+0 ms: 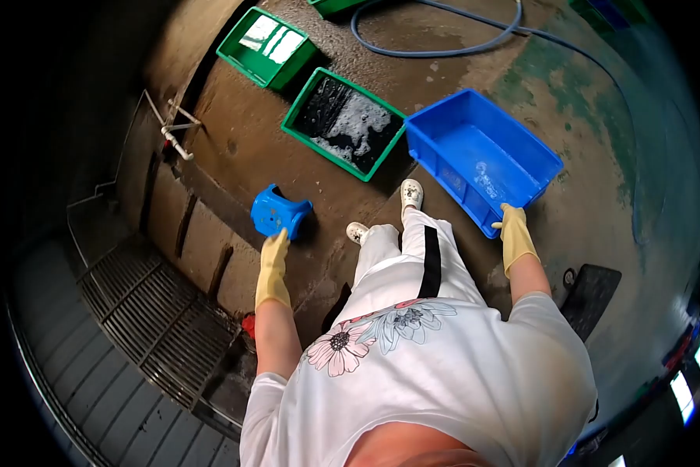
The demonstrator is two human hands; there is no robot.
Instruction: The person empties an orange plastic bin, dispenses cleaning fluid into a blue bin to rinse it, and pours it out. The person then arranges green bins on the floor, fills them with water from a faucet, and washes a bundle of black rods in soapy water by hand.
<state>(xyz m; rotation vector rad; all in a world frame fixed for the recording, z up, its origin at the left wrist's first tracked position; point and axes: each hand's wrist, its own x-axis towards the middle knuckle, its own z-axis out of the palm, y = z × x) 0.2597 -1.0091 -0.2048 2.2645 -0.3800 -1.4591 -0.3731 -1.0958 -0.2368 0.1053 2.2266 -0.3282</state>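
Observation:
My right hand [515,240], in a yellow rubber glove, grips the near corner rim of a large blue plastic crate [474,144]. The crate sits tilted on the wet floor, with a little foam or water on its inside. On the other side of my body, my left hand [273,265], in a matching glove, reaches toward a small blue plastic stool [274,214]. Its fingers are stretched out and overlap the stool's near edge in view; I cannot tell whether they touch it.
A green crate [305,138] holds dark, foamy water ahead of my feet. Farther back stands another green crate [276,76] with bright reflections in it. A blue hose [443,54] curls across the floor. White pipes [175,140] and a metal grate [143,303] are at left.

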